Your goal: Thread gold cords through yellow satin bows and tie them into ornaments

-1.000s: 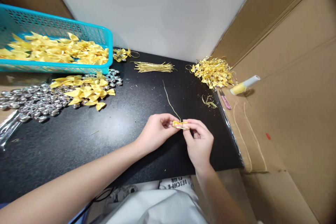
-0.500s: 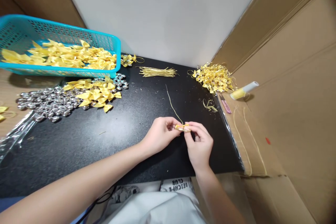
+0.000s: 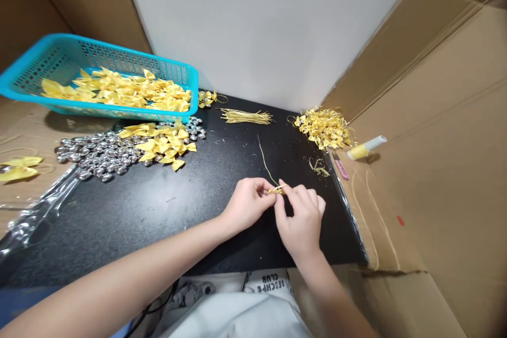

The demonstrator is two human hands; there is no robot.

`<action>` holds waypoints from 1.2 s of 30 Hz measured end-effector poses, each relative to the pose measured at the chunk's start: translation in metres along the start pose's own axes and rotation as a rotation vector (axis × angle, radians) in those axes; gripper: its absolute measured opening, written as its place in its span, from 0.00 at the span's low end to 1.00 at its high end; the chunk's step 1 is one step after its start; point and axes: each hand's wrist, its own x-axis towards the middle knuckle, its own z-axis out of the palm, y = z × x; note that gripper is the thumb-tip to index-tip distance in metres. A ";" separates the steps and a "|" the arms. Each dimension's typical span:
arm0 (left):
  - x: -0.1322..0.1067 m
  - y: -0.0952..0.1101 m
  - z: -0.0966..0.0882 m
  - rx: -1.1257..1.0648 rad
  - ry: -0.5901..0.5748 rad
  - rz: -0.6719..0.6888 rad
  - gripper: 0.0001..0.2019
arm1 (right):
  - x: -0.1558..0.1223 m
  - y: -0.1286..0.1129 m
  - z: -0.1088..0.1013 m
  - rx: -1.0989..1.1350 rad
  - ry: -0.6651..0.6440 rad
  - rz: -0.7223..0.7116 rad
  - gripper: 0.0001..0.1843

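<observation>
Yellow bow (image 3: 274, 190), long axis running left to right, sits nearer the person than the cord bundle (image 3: 246, 116), pinched by left hand (image 3: 247, 202) and right hand (image 3: 303, 224); its loose strand (image 3: 264, 159) points toward that bundle.

Could pass freely over the table (image 3: 119, 216) between the left hand (image 3: 247, 203) and the beads (image 3: 99, 150), only to meet the bows (image 3: 168, 142) and basket (image 3: 119, 112) behind. Had room ahead too, crossed by the cord (image 3: 265, 161), up to the ties (image 3: 246, 116) near the wall (image 3: 257, 26). Found a narrow strip beside the right hand (image 3: 301, 222), hemmed in farther on by scraps (image 3: 319, 167), snips (image 3: 341, 167), pile (image 3: 325, 128) and tube (image 3: 366, 148).
</observation>
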 end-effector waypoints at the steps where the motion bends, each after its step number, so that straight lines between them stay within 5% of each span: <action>1: -0.001 0.001 0.000 0.030 0.003 0.020 0.07 | 0.004 -0.001 -0.001 -0.033 -0.023 0.015 0.14; 5: -0.004 0.005 -0.002 0.135 0.028 0.098 0.12 | 0.021 -0.002 -0.007 -0.069 -0.229 0.123 0.14; 9: -0.005 0.006 -0.003 0.185 0.035 0.121 0.12 | 0.034 0.008 -0.008 0.229 -0.452 0.238 0.16; 17: 0.005 0.005 -0.005 -0.132 0.015 -0.099 0.09 | 0.030 0.014 0.008 0.660 -0.270 0.276 0.11; 21: 0.011 0.008 -0.011 -0.380 0.025 -0.283 0.03 | 0.023 0.014 0.001 0.828 -0.248 0.189 0.09; 26: 0.017 0.010 -0.019 -0.470 0.046 -0.341 0.04 | 0.010 0.031 -0.012 1.096 -0.225 0.131 0.08; 31: 0.023 0.009 -0.024 -0.560 0.061 -0.353 0.04 | -0.002 0.051 -0.024 1.459 -0.133 0.248 0.08; 36: 0.023 0.007 -0.026 -0.606 0.019 -0.347 0.07 | -0.003 0.064 -0.033 1.533 -0.096 0.399 0.11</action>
